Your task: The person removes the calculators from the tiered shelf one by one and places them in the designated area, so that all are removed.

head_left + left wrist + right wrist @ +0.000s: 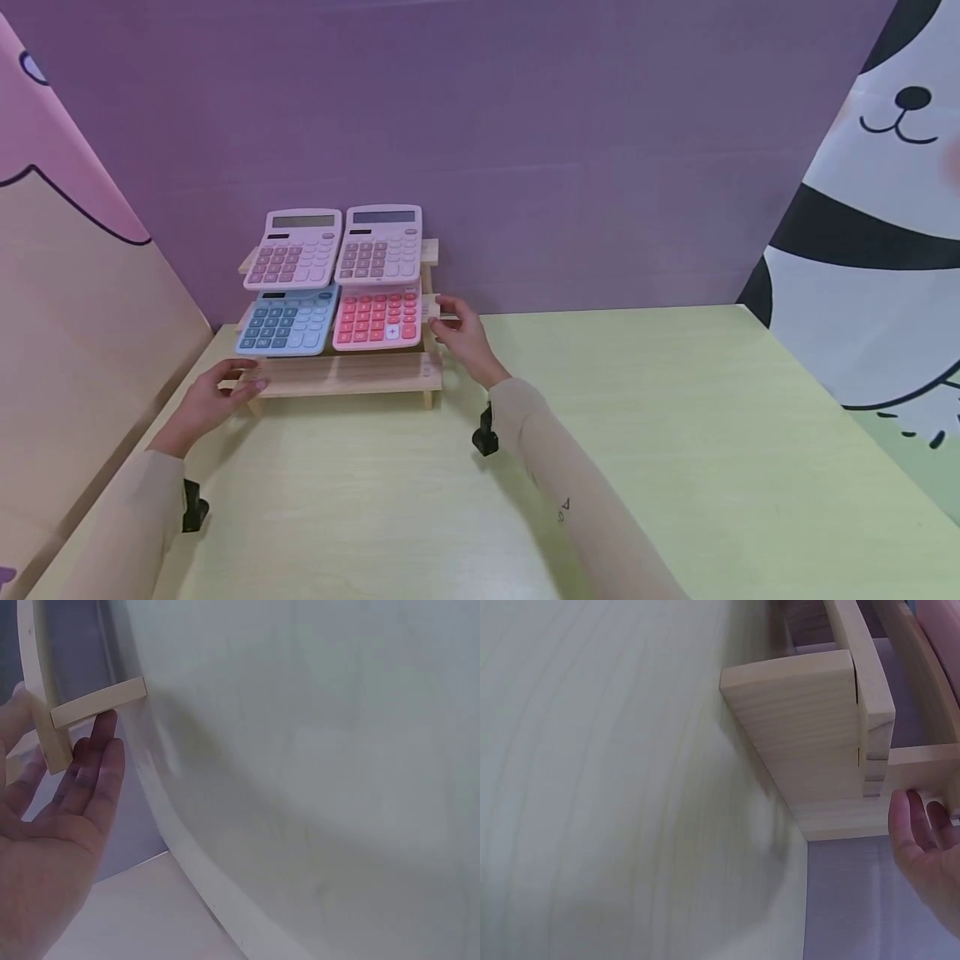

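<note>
A stepped wooden rack (345,375) stands on the table with calculators on its upper tiers. Two pale pink-lilac calculators (378,246) lean on the top tier; below them sit a blue calculator (288,323) and a bright pink calculator (377,318). My left hand (213,400) grips the left end of the lowest board, thumb on one side and fingers (94,776) on the other. At the right end of the middle tier, my right hand (467,337) holds the rack between thumb and fingers. In the right wrist view its fingers (904,825) touch the wooden side panel (802,727).
The pale table (675,433) stretches to the right and front of the rack. A purple backdrop (525,167) rises behind, and a beige side wall (75,333) stands close to the left hand. A panda picture (862,292) covers the right side.
</note>
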A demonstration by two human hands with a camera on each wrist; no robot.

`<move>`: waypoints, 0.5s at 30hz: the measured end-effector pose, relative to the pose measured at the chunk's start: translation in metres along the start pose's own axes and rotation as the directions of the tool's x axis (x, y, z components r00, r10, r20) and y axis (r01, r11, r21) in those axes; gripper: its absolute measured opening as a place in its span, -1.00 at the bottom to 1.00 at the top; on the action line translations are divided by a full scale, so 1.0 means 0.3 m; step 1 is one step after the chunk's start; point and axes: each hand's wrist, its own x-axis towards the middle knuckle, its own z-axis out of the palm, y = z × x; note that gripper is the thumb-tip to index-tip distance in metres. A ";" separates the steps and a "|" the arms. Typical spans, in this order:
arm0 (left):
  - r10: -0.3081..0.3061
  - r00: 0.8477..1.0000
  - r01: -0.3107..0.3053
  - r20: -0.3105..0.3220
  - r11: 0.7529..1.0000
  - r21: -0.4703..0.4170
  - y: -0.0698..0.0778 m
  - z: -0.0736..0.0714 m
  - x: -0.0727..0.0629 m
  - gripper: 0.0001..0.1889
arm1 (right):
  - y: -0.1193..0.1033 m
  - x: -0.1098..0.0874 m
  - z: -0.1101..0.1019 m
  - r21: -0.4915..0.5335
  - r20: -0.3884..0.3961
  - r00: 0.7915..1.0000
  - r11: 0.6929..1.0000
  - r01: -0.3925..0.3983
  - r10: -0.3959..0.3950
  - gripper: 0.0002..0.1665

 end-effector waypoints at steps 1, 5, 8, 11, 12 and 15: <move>-0.001 1.000 0.001 0.001 1.000 0.000 -0.001 0.000 0.001 -0.33 | -0.001 0.000 0.001 -0.002 -0.004 1.000 1.000 -0.004 0.004 -0.50; 0.004 1.000 -0.004 -0.001 1.000 -0.001 -0.001 -0.002 0.002 -0.33 | -0.007 0.000 0.004 -0.009 -0.010 1.000 1.000 -0.018 0.018 -0.50; 0.012 1.000 -0.012 -0.002 1.000 0.000 0.003 -0.003 0.002 -0.34 | -0.010 0.000 0.005 0.001 -0.012 1.000 1.000 -0.023 0.023 -0.49; 0.017 1.000 -0.017 -0.001 1.000 -0.002 0.006 -0.004 0.001 -0.33 | -0.012 -0.002 0.004 0.014 -0.016 0.999 0.999 -0.033 0.033 -0.48; 0.019 1.000 -0.019 0.001 1.000 -0.001 0.007 -0.004 0.001 -0.33 | -0.012 -0.002 0.005 0.020 -0.017 0.999 0.999 -0.035 0.036 -0.48; 0.019 1.000 -0.019 0.009 1.000 -0.002 0.008 -0.004 0.003 -0.32 | -0.012 -0.004 0.005 0.034 -0.026 0.998 0.998 -0.049 0.050 -0.48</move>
